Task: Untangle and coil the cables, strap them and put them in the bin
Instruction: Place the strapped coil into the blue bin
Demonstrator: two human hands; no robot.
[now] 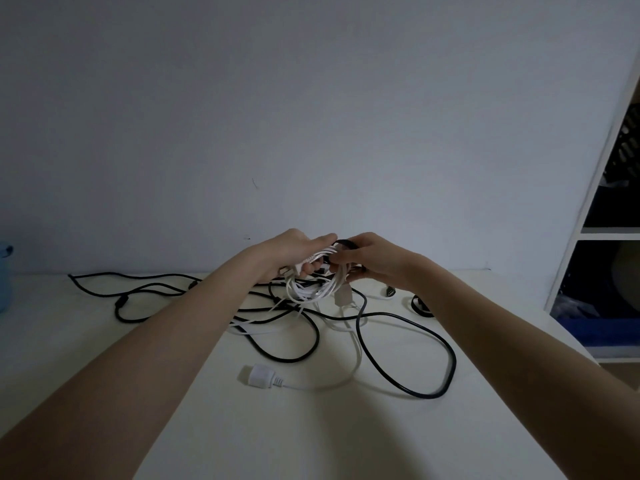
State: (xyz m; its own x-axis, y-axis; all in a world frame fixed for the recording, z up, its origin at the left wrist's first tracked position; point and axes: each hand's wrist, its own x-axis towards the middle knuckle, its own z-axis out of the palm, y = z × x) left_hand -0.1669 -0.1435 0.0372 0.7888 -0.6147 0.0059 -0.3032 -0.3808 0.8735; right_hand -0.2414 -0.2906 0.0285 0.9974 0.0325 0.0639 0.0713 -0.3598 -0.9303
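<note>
Above the far middle of the white table [104,341], my left hand [294,251] grips a small coil of white cable [317,287]. My right hand [374,259] pinches a black strap [344,244] at the top of that coil. Beneath them lies a tangle of black cable [408,341] and white cable. A white cable with a blocky white plug [259,375] runs toward the front of the table. No bin is clearly visible.
A white shelf unit [595,233] holding dark items stands at the right edge. A blue object [5,275] sits at the far left. A small black connector [391,292] and a black strap roll [420,304] lie right of the tangle. The wall is close behind.
</note>
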